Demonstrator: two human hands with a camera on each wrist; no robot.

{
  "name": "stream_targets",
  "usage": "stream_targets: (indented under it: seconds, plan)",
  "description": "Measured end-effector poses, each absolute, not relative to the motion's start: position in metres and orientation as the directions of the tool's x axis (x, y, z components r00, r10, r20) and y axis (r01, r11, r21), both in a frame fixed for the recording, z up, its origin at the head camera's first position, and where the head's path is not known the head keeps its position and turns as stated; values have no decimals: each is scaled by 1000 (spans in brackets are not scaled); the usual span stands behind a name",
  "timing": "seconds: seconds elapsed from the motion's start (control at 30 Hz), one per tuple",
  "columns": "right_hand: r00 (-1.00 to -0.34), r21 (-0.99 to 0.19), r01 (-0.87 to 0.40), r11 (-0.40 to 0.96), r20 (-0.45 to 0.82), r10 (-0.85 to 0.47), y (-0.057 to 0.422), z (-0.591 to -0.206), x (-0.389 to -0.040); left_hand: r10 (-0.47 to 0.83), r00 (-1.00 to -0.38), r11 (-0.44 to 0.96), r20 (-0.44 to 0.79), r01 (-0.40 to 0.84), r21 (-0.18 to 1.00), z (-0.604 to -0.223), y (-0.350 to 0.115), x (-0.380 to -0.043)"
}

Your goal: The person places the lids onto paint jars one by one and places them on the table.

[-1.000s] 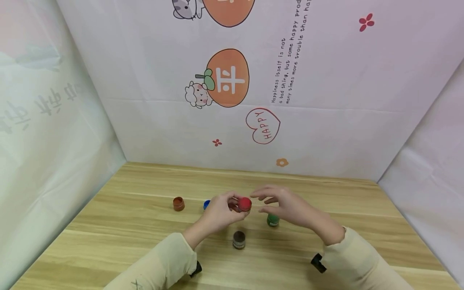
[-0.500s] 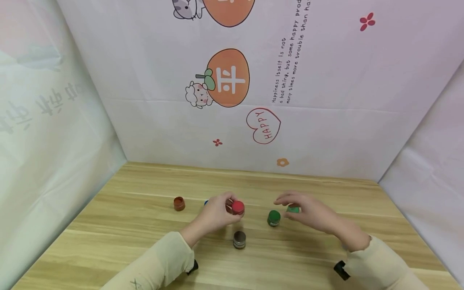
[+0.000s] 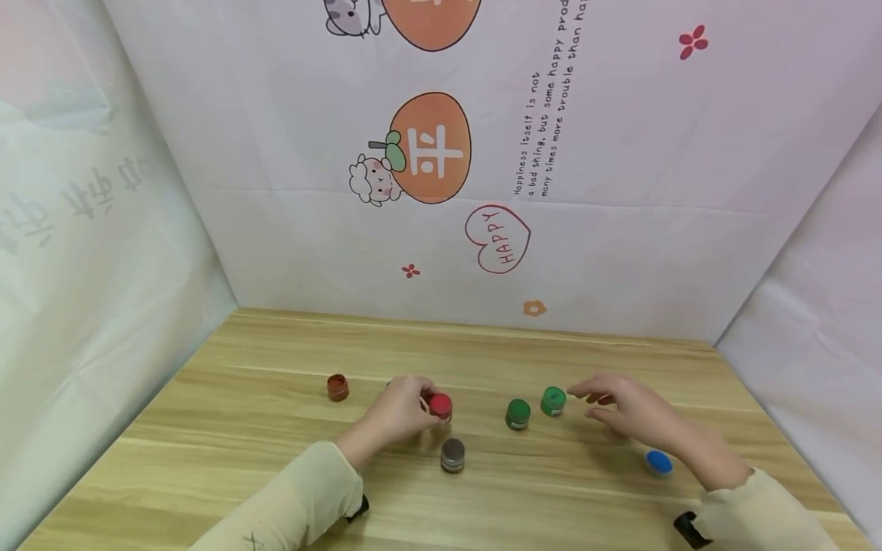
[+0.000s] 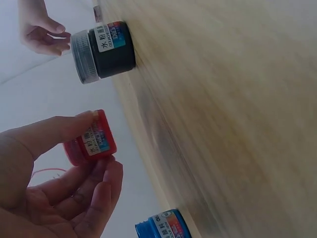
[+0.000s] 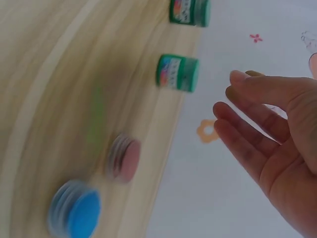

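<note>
My left hand (image 3: 393,412) pinches a small red paint jar (image 4: 95,141) between thumb and fingers, close over the wooden table. In the left wrist view the jar is tipped sideways with its label showing. A dark paint jar with a clear lid (image 4: 106,52) stands nearer me, and a blue paint jar (image 4: 163,226) is mostly hidden behind the left hand in the head view. On the right, my right hand (image 3: 634,409) hovers with loosely bent fingers and nothing in them. Nearest it is a light green paint jar (image 3: 553,401), beside a darker green one (image 3: 518,414).
A blue lid (image 3: 659,461) lies on the table under the right forearm. The right wrist view shows a reddish lid (image 5: 125,158) near it. An open brown-red jar (image 3: 338,388) stands at the left. Printed white cloth (image 3: 620,252) walls the back and sides.
My left hand has moved left and down toward the table with the red jar. My right hand has drawn away to the right, uncovering the light green jar and the blue lid.
</note>
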State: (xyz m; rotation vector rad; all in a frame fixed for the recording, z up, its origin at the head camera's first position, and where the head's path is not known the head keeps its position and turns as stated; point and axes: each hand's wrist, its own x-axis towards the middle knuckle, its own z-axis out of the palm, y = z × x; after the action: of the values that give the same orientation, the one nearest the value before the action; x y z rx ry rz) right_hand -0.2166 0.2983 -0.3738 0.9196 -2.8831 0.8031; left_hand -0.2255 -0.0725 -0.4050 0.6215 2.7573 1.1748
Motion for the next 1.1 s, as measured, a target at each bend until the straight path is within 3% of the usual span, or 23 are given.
stream_targets:
  seconds: [0.27, 0.6, 1.1]
  plan:
    - [-883, -408, -436, 802, 24, -468, 320, -387, -218, 414, -908, 715, 54, 362, 599, -409, -76, -225]
    - [-910, -428, -353, 832, -49, -411, 335, -392, -220, 423, -906, 754, 33, 372, 541, -411, -76, -227]
    - [-878, -425, -427, 798, -16, -478, 341, -406, -222, 429, -903, 753, -21, 345, 560, -409, -79, -230]
